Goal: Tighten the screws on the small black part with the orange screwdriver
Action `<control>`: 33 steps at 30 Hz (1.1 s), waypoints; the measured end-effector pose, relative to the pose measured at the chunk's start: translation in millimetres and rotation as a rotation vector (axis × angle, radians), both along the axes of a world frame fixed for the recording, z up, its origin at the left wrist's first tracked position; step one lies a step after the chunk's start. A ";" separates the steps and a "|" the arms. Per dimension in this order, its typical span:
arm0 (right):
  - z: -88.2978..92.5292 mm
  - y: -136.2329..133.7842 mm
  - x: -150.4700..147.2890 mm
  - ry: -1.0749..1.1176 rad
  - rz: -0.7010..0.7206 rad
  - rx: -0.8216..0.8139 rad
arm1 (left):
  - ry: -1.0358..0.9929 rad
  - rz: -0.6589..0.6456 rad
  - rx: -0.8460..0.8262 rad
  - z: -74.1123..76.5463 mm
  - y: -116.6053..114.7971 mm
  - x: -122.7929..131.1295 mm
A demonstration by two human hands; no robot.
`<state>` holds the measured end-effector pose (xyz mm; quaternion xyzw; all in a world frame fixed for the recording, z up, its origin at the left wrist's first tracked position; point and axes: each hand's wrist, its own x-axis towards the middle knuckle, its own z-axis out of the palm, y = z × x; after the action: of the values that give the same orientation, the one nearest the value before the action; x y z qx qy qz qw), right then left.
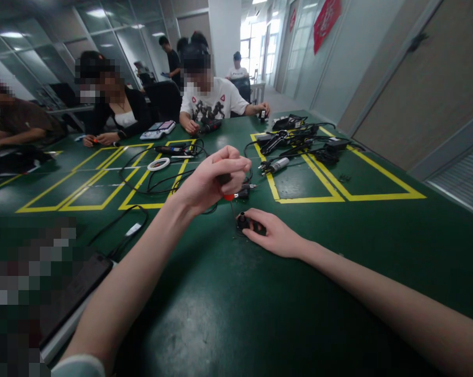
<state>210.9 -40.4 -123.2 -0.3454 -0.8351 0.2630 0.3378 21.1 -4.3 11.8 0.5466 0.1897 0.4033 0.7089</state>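
Holds screwdriver [229, 197] near-upright in fisted left hand [223, 175], pointing down just left of small black part [242, 220]; pinches latter in half-curled right hand [274, 233]; cannot confirm contact.

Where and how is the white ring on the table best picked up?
Probably by the near rim of the white ring, from above: it lies flat with an open middle, and a dark tool lies just beyond its far side.
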 end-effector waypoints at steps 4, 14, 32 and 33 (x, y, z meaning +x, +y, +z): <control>-0.1 -0.1 0.1 0.005 0.011 -0.005 | 0.006 0.003 -0.036 2.8 0.7 0.8; 2.2 -1.1 0.3 -0.004 0.000 -0.025 | -0.024 0.025 0.031 -1.6 -1.9 3.4; 3.7 -2.2 0.2 -0.025 -0.007 -0.067 | -0.007 -0.080 0.004 -1.2 -0.7 1.0; 3.5 -2.1 0.3 -0.022 -0.006 -0.067 | 0.000 -0.081 -0.010 -0.2 -0.4 0.6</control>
<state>211.1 -42.5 -119.7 -0.3621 -0.8284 0.2859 0.3176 21.7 -4.8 11.6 0.5504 0.1695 0.3733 0.7273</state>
